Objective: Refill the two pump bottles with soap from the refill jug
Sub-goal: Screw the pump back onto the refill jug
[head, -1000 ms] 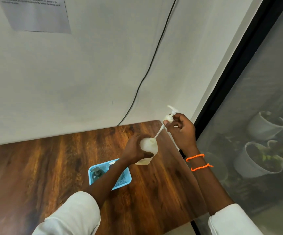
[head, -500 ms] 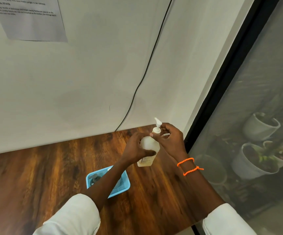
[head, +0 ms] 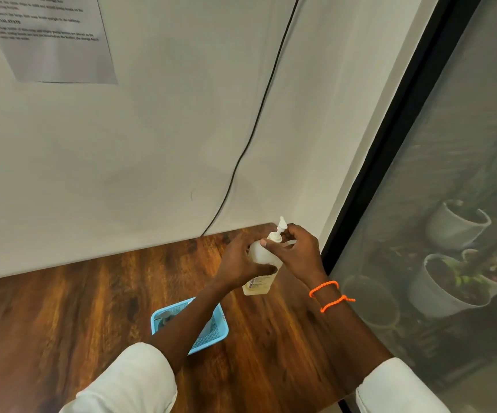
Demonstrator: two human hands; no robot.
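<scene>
Apparently mid-twist, the left hand [head: 241, 260] gripped the body of the pump bottle [head: 260, 263] while the right hand [head: 296, 251] pinched its pump head [head: 278, 232] at the collar; a crooked thread could leave it loose and leak soap, or the tilted bottle could slip. Below the left forearm sat a blue mesh basket [head: 219, 333] on the wooden table [head: 62, 317], which met a white wall [head: 152, 144] beyond both hands, with a dark-framed glass pane [head: 450, 204] and potted plants [head: 450, 278] off to the right hand's side.
</scene>
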